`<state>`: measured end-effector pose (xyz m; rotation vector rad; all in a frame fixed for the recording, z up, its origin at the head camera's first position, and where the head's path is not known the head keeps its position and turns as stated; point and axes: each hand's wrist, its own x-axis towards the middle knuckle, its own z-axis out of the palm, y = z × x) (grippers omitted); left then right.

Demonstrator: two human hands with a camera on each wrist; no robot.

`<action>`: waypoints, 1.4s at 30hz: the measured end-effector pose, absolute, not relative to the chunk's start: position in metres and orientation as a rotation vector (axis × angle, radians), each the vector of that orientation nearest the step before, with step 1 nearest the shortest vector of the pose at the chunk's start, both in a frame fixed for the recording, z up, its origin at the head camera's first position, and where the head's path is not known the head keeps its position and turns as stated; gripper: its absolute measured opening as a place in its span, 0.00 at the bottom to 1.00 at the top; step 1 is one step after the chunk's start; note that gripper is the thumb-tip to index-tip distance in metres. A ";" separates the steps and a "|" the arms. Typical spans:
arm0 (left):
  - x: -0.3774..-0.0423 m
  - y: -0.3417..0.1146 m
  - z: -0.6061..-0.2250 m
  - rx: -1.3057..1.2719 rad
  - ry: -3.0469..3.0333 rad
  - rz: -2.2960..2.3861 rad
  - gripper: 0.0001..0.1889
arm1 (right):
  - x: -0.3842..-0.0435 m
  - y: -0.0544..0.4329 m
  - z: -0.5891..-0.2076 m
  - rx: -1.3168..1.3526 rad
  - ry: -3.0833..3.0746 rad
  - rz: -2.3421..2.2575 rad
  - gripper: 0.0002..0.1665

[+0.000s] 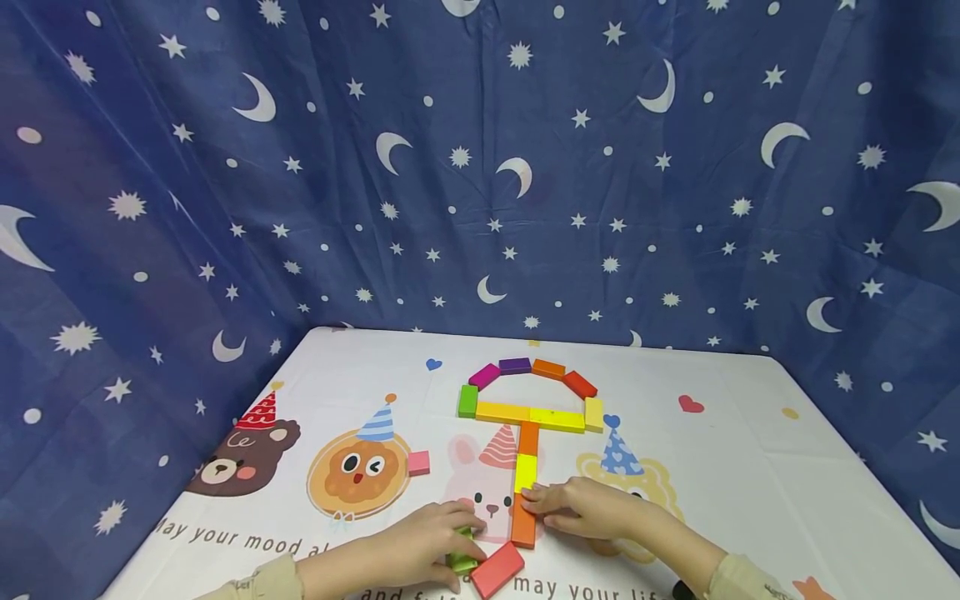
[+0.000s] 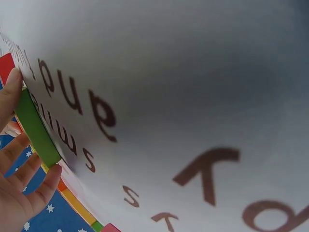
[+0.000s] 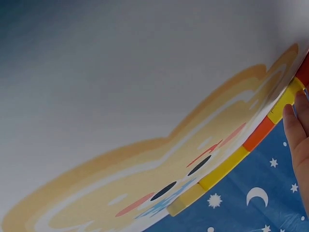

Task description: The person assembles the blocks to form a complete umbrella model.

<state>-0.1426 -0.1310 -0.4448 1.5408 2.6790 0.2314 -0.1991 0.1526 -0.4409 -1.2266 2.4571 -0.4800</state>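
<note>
Low in the head view, my left hand (image 1: pixel 416 546) grips a green block (image 1: pixel 461 561). Thumb and fingertips pinch opposite ends of that green block (image 2: pixel 37 130) in the left wrist view. Against it sits a tilted red block (image 1: pixel 497 571), just below the foot of a column of blocks. My right hand (image 1: pixel 588 508) rests its fingertips along the right side of the column, by the yellow block (image 1: pixel 527 472) and the lower orange block (image 1: pixel 524 527). Its fingers are fairly straight. Another orange block (image 1: pixel 528 437) tops the column.
Above the column lies a row with a yellow-orange block (image 1: pixel 502 412) and a yellow block (image 1: pixel 557 420). An arch of colored blocks, including a purple block (image 1: pixel 514 366), curves over it. A pink block (image 1: pixel 419 463) lies apart on the printed white tablecloth (image 1: pixel 750 467). Behind hangs a blue curtain (image 1: pixel 555 275).
</note>
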 end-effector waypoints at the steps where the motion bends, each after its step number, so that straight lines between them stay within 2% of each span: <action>1: -0.143 -0.131 -0.445 1.543 2.679 0.232 0.21 | -0.199 0.153 -0.441 -1.225 2.456 -0.481 0.21; 21: -0.146 -0.130 -0.447 1.500 2.666 0.327 0.24 | -0.200 0.153 -0.441 -1.218 2.462 -0.470 0.22; 33: -0.136 -0.131 -0.441 1.184 2.772 0.425 0.29 | -0.199 0.153 -0.441 -1.209 2.454 -0.479 0.21; 42: -0.138 -0.130 -0.441 1.204 2.768 0.457 0.29 | -0.199 0.153 -0.440 -1.205 2.453 -0.487 0.21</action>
